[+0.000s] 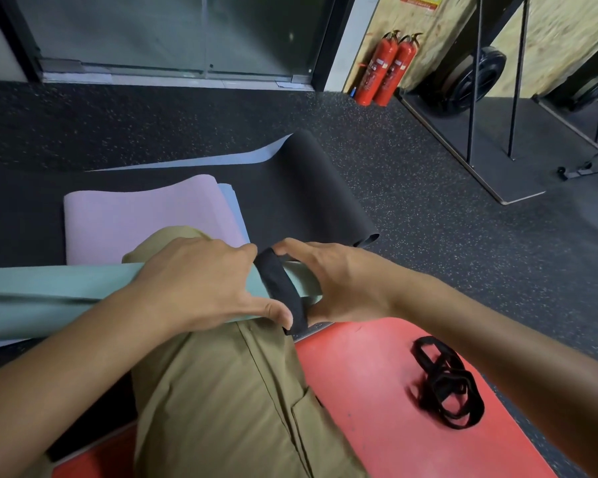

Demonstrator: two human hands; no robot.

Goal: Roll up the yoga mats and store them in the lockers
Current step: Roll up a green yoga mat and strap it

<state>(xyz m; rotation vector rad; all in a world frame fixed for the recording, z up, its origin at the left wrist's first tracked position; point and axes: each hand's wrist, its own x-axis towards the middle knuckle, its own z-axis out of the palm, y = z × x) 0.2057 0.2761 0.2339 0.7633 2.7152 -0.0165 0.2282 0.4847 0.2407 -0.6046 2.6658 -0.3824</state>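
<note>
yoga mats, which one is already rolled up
The green mat, rolled into a tube across the person's knee, with both hands fitting a black strap around its end. The pink mat and black mat still lie flat on the floor.

L hand (204,281) gripping, R hand (339,281) pinching

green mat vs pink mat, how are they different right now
The green mat is rolled into a tube and lies across the person's knee, with a black strap round its end; the pink mat lies flat on the floor, unstrapped. Both hands hold the green mat; neither touches the pink mat.
</note>
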